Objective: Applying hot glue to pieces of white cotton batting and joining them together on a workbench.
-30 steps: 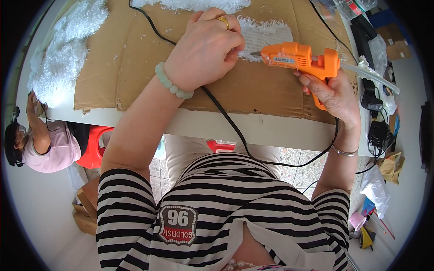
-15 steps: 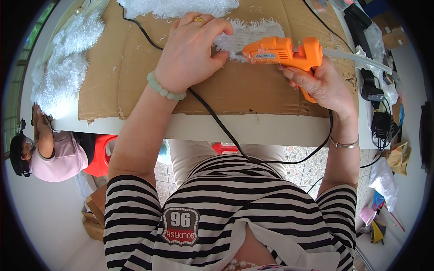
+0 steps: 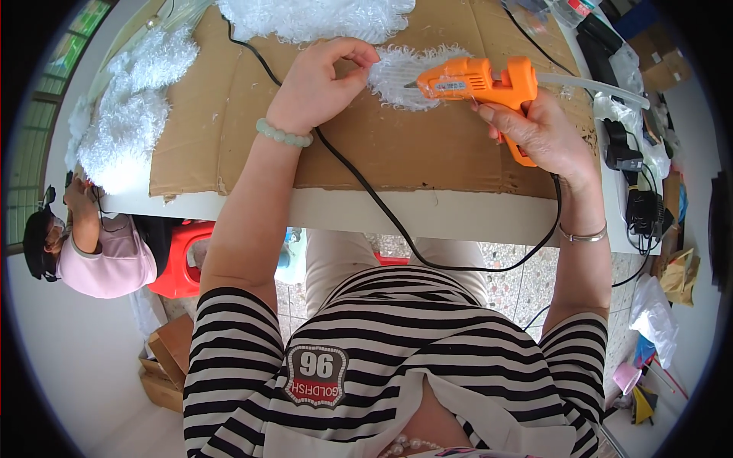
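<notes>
My right hand (image 3: 546, 133) grips an orange hot glue gun (image 3: 477, 82) around its handle. A translucent glue stick (image 3: 595, 88) juts from the gun's back, and its nozzle is over a small white fringed fabric piece (image 3: 397, 80) lying on the cardboard. At that piece's left edge is my left hand (image 3: 324, 84), its thumb and forefinger curled toward each other. What those fingers pinch, if anything, is too small to make out. A black cord (image 3: 366, 187) runs below the left hand and loops up to the gun's handle.
Brown cardboard (image 3: 252, 153) covers much of the white table (image 3: 458, 217). White shaggy material lies in a far pile (image 3: 321, 19) and a left pile (image 3: 126, 130). Black power adapters (image 3: 645, 210) sit at the right edge. Another person (image 3: 107, 256) is at the left beside a red stool (image 3: 183, 259).
My left hand has turned and drawn its fingers in at the fabric's edge. The glue gun has shifted slightly, its nozzle still over the fabric. The whole view has moved a little.
</notes>
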The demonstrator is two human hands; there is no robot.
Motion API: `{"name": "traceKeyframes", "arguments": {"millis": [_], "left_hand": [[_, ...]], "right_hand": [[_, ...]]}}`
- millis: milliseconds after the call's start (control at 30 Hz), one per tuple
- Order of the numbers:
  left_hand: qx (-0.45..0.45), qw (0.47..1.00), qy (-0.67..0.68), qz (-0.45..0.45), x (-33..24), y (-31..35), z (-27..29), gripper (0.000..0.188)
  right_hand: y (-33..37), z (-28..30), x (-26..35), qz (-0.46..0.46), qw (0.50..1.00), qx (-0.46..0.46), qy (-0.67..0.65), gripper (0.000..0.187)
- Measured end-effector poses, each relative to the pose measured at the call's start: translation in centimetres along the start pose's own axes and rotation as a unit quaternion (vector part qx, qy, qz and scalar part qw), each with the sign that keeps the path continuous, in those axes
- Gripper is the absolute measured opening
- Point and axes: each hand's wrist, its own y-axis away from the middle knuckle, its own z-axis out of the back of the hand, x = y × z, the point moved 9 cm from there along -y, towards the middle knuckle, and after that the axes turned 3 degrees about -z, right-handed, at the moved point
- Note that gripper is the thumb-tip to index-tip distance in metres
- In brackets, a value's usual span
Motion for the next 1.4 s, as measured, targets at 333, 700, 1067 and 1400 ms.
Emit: {"name": "traceKeyframes", "arguments": {"millis": [333, 700, 1067, 1400], "left_hand": [[-0.028, 0.989, -0.115, -0.083, -1.1, 0.3, -0.2, 0.016], [-0.051, 0.991, -0.113, -0.060, -2.2, 0.4, 0.0, 0.021], [-0.007, 0.909, -0.350, -0.225, -9.6, 1.8, -2.3, 0.027], [0.026, 0.929, -0.305, -0.210, -7.4, 0.8, -5.0, 0.010]], "right_hand": [[-0.6, -0.3, 1.6, 0.010, 0.999, 0.033, -0.005, 0.024], [-0.1, 2.1, -0.2, -0.006, 0.999, 0.017, 0.027, 0.025], [1.6, 4.9, -0.3, 0.030, 0.999, -0.016, -0.013, 0.022], [2.6, 7.8, -1.5, 0.052, 0.996, -0.063, -0.043, 0.029]]}}
